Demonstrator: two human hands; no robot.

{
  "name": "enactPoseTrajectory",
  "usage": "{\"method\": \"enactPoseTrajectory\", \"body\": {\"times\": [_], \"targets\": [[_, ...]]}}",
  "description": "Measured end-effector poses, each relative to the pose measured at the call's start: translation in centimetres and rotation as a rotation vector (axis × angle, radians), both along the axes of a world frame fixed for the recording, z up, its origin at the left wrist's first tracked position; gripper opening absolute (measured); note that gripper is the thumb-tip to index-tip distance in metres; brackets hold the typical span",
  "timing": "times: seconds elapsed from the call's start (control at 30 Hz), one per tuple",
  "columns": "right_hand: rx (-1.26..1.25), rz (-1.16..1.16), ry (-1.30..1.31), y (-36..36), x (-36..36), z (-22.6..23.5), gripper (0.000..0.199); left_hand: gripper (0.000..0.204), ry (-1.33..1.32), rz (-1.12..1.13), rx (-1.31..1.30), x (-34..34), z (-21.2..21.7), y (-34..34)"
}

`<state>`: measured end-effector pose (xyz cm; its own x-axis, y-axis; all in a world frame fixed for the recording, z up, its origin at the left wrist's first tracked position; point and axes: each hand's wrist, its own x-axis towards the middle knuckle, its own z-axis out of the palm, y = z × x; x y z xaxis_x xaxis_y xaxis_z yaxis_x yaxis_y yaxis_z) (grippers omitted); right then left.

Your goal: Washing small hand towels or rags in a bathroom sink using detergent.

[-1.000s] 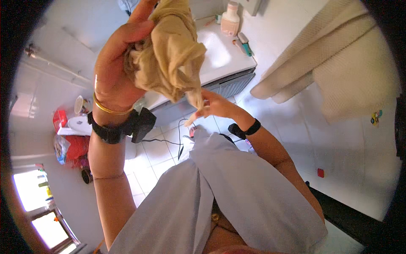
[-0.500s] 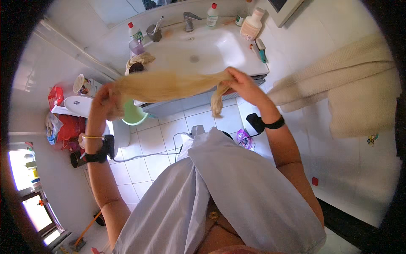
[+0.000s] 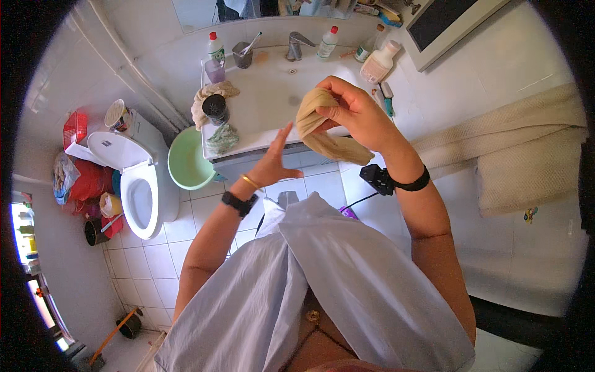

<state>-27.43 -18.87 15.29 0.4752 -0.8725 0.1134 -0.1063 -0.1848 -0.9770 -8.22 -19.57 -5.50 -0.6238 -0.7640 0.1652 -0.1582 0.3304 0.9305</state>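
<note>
My right hand [image 3: 352, 116] grips a beige stocking-like piece of fabric [image 3: 315, 110], folded into a loop over the front right part of the sink. One end of the fabric hangs down and to the right, below my fingers. My left hand [image 3: 271, 162] is open and empty, thumb and fingers apart, in front of the sink's front edge. Its fingertips are close to the fabric's left side, and a small gap seems to lie between them. The white sink [image 3: 260, 93] is behind both hands.
On the sink's left rim are a crumpled beige cloth [image 3: 204, 102], a black cup [image 3: 215, 109] and a greenish bundle [image 3: 223, 139]. Bottles [image 3: 379, 62] line the back right. A green basin [image 3: 186, 162] and a toilet [image 3: 141, 197] are at left; towels [image 3: 527, 146] hang at right.
The fabric was stretched wide between both hands; now only my right hand holds it, bunched in a loop. My left hand has let go and moved right, and its fingers are spread.
</note>
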Motion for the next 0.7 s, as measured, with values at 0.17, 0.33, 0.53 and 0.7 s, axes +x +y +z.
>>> {"method": "enactPoseTrajectory", "body": {"times": [0.17,0.33,0.53,0.7], "targets": [[-0.018,-0.076,-0.136,1.3,1.1,1.7,0.021,0.115,-0.065,-0.071,-0.120,-3.1,-2.5,-2.7],[-0.093,-0.204,-0.364,2.5,-0.6,2.0,0.024,0.065,-0.376,-0.039,-0.028,-0.4,-6.5,-3.6],[0.202,-0.478,-0.194,6.0,-8.0,-7.1,0.035,0.028,0.722,0.389,0.928,3.5,-3.0,-2.7],[-0.103,-0.283,0.972,8.1,-6.9,-17.5,0.089,0.025,1.007,0.119,0.944,3.0,2.5,-2.9]]}}
